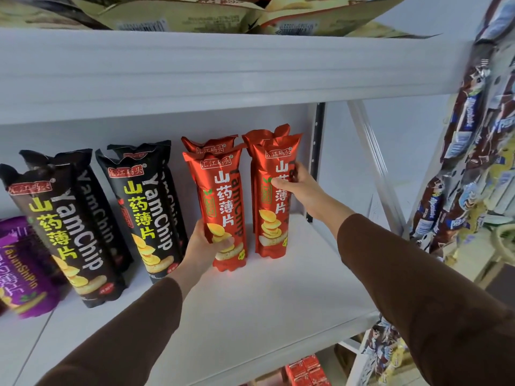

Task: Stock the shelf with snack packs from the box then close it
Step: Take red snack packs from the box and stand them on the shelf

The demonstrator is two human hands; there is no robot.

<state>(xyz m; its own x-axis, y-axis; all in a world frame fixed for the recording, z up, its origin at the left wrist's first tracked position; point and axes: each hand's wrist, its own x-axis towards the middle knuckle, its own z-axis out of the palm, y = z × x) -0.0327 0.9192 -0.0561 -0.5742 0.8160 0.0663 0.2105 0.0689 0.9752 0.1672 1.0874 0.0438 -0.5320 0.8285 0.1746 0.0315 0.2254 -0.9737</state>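
Observation:
Two red YamChip snack packs stand upright at the front of the white shelf (pixel 250 302), each with another red pack behind it. My left hand (pixel 204 246) grips the lower part of the left red pack (pixel 223 190). Fingers and thumb of my right hand (pixel 295 185) curl round the upper side of the right red pack (pixel 271 215). Both packs rest with their bottoms on the shelf board. The box is not in view.
Black YamChip packs (pixel 147 213) stand in rows to the left, then purple packs (pixel 22 271). A shelf upright (pixel 316 162) is just right of my right hand. Strips of hanging snack sachets (pixel 459 168) fill the right side. Bags lie on the upper shelf (pixel 195 68).

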